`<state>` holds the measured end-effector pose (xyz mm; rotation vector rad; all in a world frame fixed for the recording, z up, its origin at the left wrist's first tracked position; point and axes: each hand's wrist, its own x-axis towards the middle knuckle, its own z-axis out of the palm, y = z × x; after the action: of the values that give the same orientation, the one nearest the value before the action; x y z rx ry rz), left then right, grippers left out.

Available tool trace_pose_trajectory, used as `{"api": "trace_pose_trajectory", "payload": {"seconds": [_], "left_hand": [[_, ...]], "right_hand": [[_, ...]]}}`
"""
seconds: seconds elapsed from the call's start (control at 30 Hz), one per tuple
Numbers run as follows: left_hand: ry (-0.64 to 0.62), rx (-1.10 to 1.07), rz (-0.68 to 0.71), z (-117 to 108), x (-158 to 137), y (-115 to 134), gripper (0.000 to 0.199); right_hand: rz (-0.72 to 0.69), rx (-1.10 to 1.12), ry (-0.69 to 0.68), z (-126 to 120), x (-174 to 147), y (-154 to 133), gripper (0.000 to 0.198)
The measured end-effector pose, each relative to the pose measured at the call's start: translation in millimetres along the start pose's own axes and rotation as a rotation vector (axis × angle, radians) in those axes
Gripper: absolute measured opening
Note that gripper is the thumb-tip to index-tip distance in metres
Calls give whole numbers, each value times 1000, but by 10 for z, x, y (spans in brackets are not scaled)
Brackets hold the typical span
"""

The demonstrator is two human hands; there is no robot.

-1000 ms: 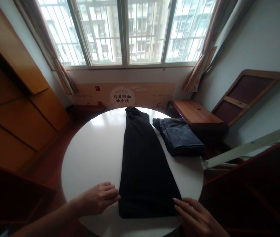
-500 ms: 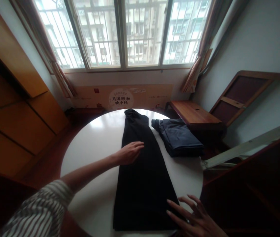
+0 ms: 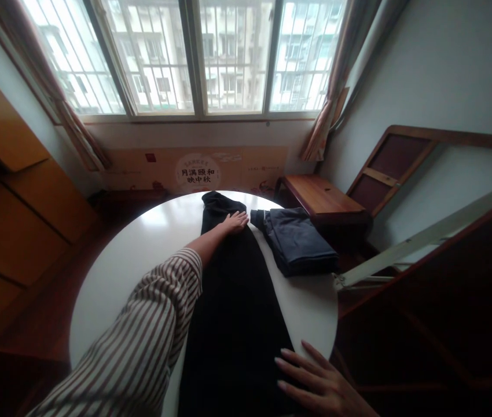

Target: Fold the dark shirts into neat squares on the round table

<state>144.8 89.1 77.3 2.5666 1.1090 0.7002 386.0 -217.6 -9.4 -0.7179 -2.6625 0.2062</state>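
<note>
A long black garment (image 3: 232,301), seemingly trousers folded lengthwise, lies across the round white table (image 3: 116,278). Its narrower end, at the far rim, is a little bunched. My left hand (image 3: 234,222) rests flat on that far part, fingers stretched toward its right edge and holding nothing. Close to me, my right hand (image 3: 315,376) has its fingers spread over the garment's lower right edge. A folded stack of dark blue-grey clothing (image 3: 300,240) sits to the right of the garment, apart from both hands.
Beyond the table, a low wooden bench (image 3: 322,194) stands by the wall under the window (image 3: 228,52). Wooden cabinets (image 3: 24,214) line the left side. A pale metal bar (image 3: 385,263) and a dark wooden panel (image 3: 437,313) are close to the table's right edge.
My left hand has moved forward along the black garment to its far part and flattened from a loosely curled shape. My right hand stays at the near right edge. The view has shifted right.
</note>
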Motion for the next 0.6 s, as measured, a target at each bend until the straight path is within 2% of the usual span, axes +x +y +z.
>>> {"api": "trace_pose_trajectory", "payload": {"seconds": [0.1, 0.17, 0.27, 0.33, 0.43, 0.5, 0.6], "left_hand": [[-18, -12, 38, -72, -116, -19, 36], [-54, -14, 70, -93, -359, -4, 33], [-173, -32, 181, -93, -1061, 87, 26], [-305, -86, 360, -114, -1670, 176, 31], [-457, -126, 537, -234, -2481, 252, 44], [-471, -98, 625, -359, -2814, 225, 49], [-362, 12, 691, -529, -3001, 129, 50]], "right_hand": [[-14, 33, -14, 26, -30, 42, 51], [-25, 52, -32, 40, -53, 78, 50], [-19, 86, -39, 17, -73, 137, 47], [-36, 130, -38, -27, -72, 176, 45], [-22, 188, -62, -73, -52, 220, 41], [7, 220, -47, -51, -34, 233, 35], [84, 279, 75, 26, 12, 233, 25]]}}
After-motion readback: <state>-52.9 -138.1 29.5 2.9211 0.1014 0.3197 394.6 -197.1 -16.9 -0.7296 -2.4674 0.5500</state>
